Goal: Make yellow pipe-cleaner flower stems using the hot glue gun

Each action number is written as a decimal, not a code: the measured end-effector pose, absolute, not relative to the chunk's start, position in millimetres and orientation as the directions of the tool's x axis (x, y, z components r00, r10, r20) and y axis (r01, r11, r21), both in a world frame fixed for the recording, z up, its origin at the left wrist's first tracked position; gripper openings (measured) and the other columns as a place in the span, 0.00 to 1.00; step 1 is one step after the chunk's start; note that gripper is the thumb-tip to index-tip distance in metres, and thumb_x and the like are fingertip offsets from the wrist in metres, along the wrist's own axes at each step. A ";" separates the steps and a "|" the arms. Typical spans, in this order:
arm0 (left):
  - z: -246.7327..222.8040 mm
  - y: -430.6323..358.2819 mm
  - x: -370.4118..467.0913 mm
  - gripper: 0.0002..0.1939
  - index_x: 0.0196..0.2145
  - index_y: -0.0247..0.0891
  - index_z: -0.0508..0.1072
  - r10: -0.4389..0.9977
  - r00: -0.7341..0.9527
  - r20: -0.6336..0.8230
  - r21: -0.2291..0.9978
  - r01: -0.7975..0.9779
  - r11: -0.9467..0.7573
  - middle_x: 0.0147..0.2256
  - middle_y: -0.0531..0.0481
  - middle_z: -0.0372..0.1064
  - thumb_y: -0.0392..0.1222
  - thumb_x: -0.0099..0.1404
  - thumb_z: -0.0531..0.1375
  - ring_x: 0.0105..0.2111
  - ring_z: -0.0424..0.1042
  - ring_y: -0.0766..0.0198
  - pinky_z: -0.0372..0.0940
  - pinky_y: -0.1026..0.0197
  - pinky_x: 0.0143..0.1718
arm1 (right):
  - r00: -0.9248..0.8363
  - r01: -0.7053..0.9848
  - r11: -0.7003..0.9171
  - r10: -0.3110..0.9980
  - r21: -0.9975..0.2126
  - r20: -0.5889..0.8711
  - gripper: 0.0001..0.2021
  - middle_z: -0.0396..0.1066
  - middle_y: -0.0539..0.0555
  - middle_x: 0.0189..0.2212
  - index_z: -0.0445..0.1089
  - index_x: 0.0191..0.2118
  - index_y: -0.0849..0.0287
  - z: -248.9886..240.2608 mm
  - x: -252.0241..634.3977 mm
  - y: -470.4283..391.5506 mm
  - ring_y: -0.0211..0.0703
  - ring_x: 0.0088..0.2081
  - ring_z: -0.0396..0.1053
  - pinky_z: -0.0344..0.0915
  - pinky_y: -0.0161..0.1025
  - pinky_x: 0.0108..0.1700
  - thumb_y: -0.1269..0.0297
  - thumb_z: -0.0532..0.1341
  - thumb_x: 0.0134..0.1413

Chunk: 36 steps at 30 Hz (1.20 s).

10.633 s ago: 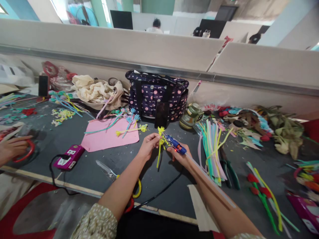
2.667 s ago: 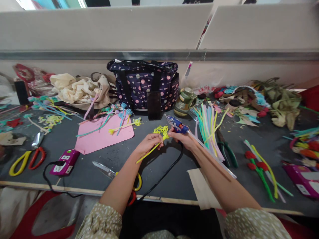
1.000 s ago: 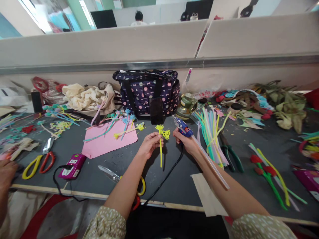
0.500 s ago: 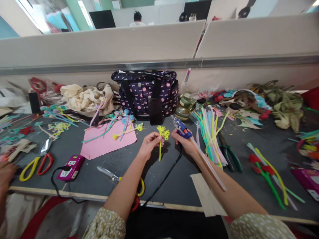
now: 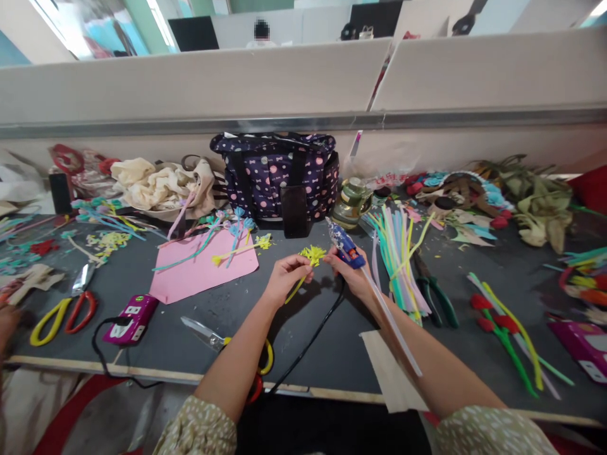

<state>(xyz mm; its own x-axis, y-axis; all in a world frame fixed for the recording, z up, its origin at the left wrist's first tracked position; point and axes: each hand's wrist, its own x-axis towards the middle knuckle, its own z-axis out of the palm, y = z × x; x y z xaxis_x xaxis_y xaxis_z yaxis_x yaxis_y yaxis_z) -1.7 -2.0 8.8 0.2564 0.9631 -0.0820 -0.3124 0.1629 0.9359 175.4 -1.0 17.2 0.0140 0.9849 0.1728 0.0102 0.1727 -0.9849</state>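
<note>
Between the fingertips of my left hand [image 5: 289, 276] is a yellow pipe-cleaner flower [image 5: 313, 254], its stem slanting down to the left. My right hand [image 5: 349, 272] grips a blue hot glue gun [image 5: 345, 245], nozzle pointing up and away. A long clear glue stick [image 5: 391, 322] sticks out of the gun's back, over my right forearm. My right fingertips are close to the flower's petals; whether they touch cannot be made out. Below my hands a black cord [image 5: 310, 346] runs to the table edge. Scissors [image 5: 208, 333] lie partly under my left forearm.
A pink sheet [image 5: 190, 278] with pipe-cleaner flowers lies left, near a purple power strip [image 5: 131, 319]. Pipe cleaners [image 5: 401, 265] and green-handled pliers [image 5: 439, 297] lie right. A dotted bag [image 5: 279, 170] with a phone [image 5: 294, 212] stands behind. Another person's hand [image 5: 7, 325] shows far left.
The yellow flower has tilted, its stem swinging from upright to slanting lower left. My right fingers and the glue gun have come slightly nearer to the flower.
</note>
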 end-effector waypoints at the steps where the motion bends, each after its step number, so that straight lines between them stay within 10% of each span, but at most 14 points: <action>1: 8.4 -2.0 -1.5 0.13 0.30 0.34 0.74 0.960 0.268 -0.086 0.936 -0.309 0.170 0.23 0.51 0.70 0.44 0.49 0.69 0.23 0.69 0.67 0.65 0.63 0.29 | 0.023 0.005 0.172 0.985 -0.985 0.172 0.15 0.61 0.46 0.19 0.65 0.28 0.56 15.9 176.3 0.2 0.35 0.20 0.58 0.58 0.36 0.24 0.51 0.67 0.44; 20: -1.6 12.0 -12.5 0.15 0.32 0.35 0.75 0.962 0.152 -0.228 0.787 -0.553 0.274 0.28 0.54 0.71 0.41 0.46 0.71 0.26 0.70 0.71 0.66 0.68 0.28 | -0.091 -0.122 0.081 0.992 -0.989 0.093 0.23 0.72 0.52 0.29 0.67 0.36 0.55 10.3 173.0 0.3 0.38 0.22 0.68 0.67 0.37 0.26 0.39 0.60 0.48; 36: -3.9 13.7 -14.4 0.17 0.32 0.33 0.75 0.965 0.120 -0.235 0.793 -0.551 0.261 0.26 0.52 0.72 0.43 0.46 0.72 0.21 0.68 0.73 0.65 0.69 0.25 | -0.148 0.095 0.078 0.987 -0.992 0.063 0.15 0.71 0.50 0.20 0.70 0.32 0.56 14.3 163.6 -14.0 0.34 0.15 0.60 0.58 0.35 0.18 0.49 0.65 0.47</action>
